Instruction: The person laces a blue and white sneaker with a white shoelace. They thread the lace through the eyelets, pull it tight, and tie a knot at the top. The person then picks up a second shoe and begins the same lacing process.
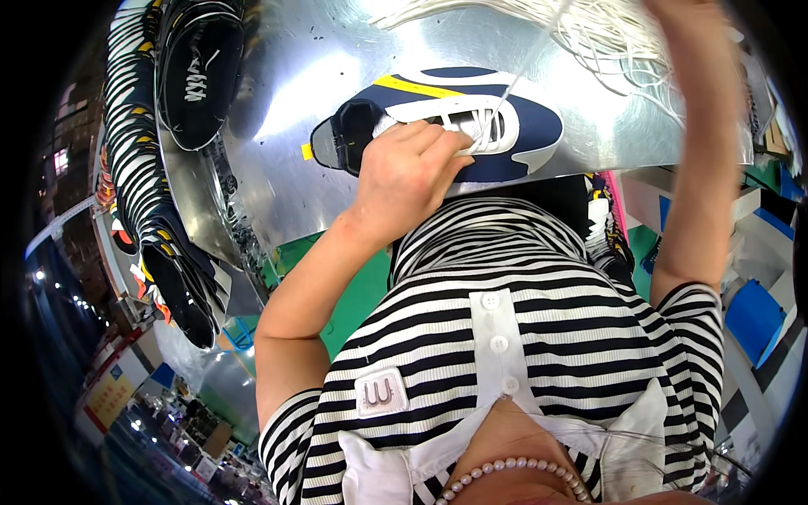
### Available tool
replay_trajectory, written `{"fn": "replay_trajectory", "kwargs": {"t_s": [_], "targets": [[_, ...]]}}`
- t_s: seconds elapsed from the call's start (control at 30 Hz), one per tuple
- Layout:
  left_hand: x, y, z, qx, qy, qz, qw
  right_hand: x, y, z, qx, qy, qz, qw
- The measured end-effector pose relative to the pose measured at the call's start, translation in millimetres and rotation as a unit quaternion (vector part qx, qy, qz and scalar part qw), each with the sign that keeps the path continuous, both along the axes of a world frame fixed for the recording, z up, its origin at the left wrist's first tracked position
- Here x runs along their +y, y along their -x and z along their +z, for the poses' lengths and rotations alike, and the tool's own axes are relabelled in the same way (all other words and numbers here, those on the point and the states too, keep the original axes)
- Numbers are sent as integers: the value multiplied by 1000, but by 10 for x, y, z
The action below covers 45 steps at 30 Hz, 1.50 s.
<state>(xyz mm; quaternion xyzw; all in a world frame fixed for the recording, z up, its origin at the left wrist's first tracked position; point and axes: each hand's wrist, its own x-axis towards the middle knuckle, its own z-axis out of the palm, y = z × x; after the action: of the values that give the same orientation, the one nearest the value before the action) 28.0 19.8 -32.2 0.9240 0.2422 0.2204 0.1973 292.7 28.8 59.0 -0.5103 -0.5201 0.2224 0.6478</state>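
Note:
A navy shoe upper (535, 124) with white trim and a yellow stripe lies sideways on the metal table. My left hand (408, 168) is closed on its middle, fingers curled over the edge of the lace opening. A white shoelace (484, 126) is threaded through the eyelets near the toe. From there one length of lace (532, 57) rises in a straight line to the upper edge of the picture. My right hand (686, 12) is raised at the upper right, blurred and cut off by the frame. Its fingers are hidden.
Loose white laces (610, 46) lie in a heap at the table's far right. A dark shoe upper (198, 88) sits at the left of the metal table (286, 181), beside a long row of nested uppers (139, 156). A blue bin (753, 320) stands lower right.

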Motion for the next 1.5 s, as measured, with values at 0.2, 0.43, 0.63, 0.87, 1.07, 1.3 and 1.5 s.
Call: {"fn": "replay_trajectory", "kwargs": {"t_s": [0.2,0.43,0.63,0.87,1.07,1.3,1.5], "targets": [[42,50,249,72,251,159,952,-330,581,-1074,81,249,227,938],[193,110,-90,-54,216,239,945,-330,544,-526,208,246,454,831],[183,-20,-100,-65,199,278,937,-179,707,-946,32,217,261,940],[152,-39,-157,-52,170,272,946,-175,804,-1163,6,206,190,960],[122,-31,-173,-62,172,276,944,-445,744,-972,-90,251,133,955],[104,-53,-232,-86,178,296,934,-518,679,-914,-220,256,152,929],[35,-94,-220,-92,165,254,949,-443,929,-1027,-471,196,80,856]]}}
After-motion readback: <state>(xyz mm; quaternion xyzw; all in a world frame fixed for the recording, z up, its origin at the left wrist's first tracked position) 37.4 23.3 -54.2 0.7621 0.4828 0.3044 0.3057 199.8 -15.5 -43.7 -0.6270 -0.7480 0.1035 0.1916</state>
